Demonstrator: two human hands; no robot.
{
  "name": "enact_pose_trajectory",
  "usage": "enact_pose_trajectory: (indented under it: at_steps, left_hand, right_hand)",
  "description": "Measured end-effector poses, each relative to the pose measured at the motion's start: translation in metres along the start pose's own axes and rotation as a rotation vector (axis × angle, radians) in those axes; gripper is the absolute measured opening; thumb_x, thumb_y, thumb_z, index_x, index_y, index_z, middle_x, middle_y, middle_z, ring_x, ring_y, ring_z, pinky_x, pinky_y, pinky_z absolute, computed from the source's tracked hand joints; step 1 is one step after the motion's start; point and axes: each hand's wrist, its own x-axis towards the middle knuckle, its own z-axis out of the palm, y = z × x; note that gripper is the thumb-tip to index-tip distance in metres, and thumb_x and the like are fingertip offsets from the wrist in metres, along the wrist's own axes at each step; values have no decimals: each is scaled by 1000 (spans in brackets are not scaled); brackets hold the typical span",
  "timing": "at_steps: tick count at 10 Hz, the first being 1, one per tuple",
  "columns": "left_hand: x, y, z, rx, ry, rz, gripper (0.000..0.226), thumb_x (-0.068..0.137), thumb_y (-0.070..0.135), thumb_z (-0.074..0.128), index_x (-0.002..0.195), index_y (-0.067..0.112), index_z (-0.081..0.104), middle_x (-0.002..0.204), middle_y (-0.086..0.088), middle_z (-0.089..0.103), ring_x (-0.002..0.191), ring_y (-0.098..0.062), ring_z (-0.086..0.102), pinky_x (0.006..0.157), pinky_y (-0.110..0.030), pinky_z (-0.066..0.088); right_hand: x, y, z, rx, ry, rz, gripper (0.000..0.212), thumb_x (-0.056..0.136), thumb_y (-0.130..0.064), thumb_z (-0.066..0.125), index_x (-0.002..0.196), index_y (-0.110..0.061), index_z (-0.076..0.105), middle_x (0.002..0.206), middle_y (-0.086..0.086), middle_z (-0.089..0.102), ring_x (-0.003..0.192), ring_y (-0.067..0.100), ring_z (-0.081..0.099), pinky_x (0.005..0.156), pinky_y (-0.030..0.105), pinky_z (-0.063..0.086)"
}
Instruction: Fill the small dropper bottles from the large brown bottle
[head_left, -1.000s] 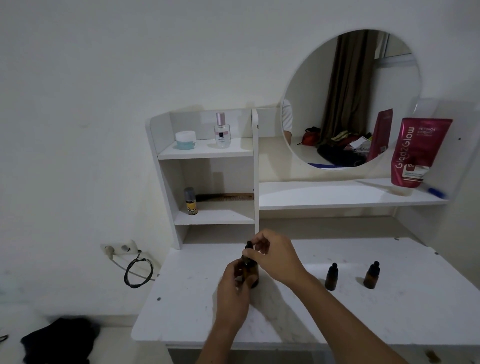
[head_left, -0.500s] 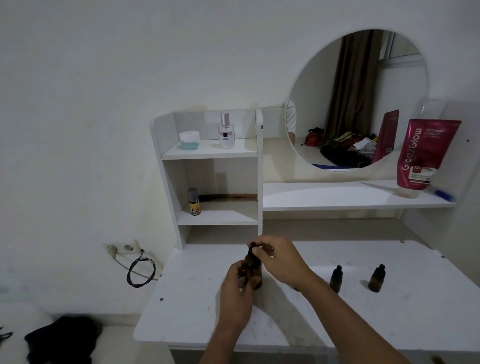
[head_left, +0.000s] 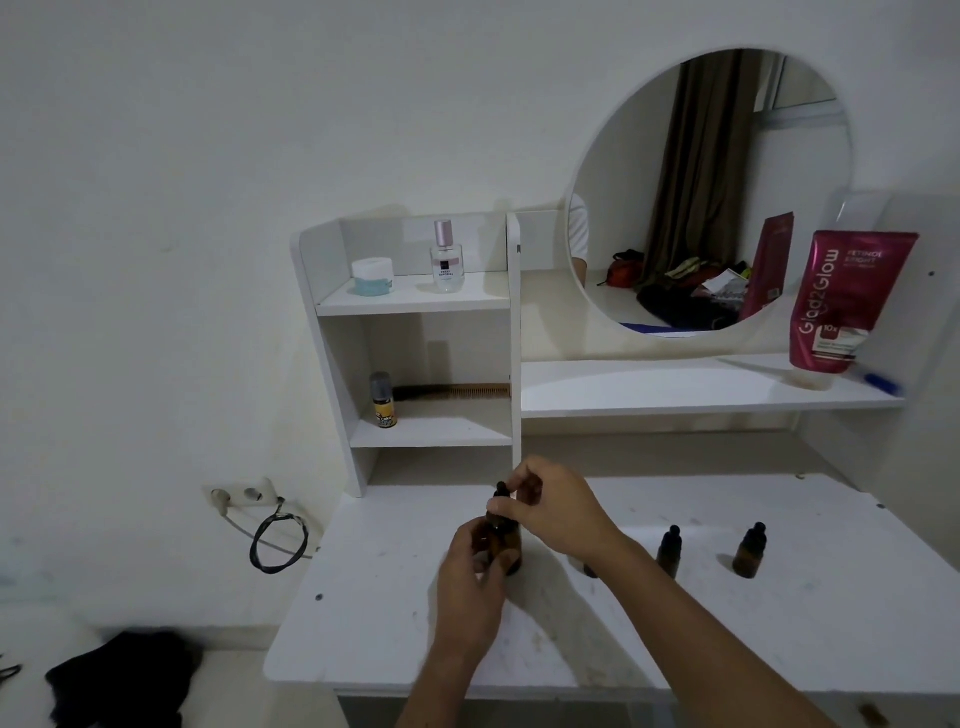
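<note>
The large brown bottle (head_left: 508, 540) stands on the white desk (head_left: 727, 634) near its left half. My left hand (head_left: 470, 577) grips the bottle's body from the front. My right hand (head_left: 556, 506) pinches its black dropper cap (head_left: 501, 496) from the right. Two small brown dropper bottles with black caps stand to the right, one (head_left: 669, 551) just past my right forearm and another (head_left: 750, 551) farther right. A third dark item peeks from under my right wrist, mostly hidden.
A white shelf unit (head_left: 415, 306) at the back holds a jar, a perfume bottle, a small spray can and a comb. A round mirror (head_left: 711, 192) and a red tube (head_left: 847, 301) stand above the long shelf. A wall socket with a cable (head_left: 275, 535) sits left of the desk.
Both hands stay on the large brown bottle; my right hand's fingers shift slightly on the cap. The view has drifted a little.
</note>
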Motion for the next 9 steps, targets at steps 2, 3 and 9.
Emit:
enact_pose_trajectory:
  at_steps: [2,3,9]
  left_hand:
    - [2,-2,0,-30,-1,-20,38,96,14,68,124,35,53,117,15,66,104,-7,65,82,-7,49]
    - [0,0,0,-16,-1,-21,38,96,14,67,124,35,52,116,17,65,102,-2,65,79,-5,49]
    - [-3,-10,-2,35,-8,-30,49,96,25,69,141,28,50,130,15,62,113,-3,62,85,-11,51]
  right_hand:
    - [2,3,-2,-43,-97,-108,20,98,-26,66,117,-25,72,114,-12,71,101,4,66,92,25,55]
    - [3,2,4,-89,-54,-80,14,97,-28,68,109,-21,72,106,-7,70,97,7,64,87,24,54]
    - [-27,17,20,-88,61,-71,39,102,-34,59,140,-25,56,127,-14,59,105,5,61,96,29,55]
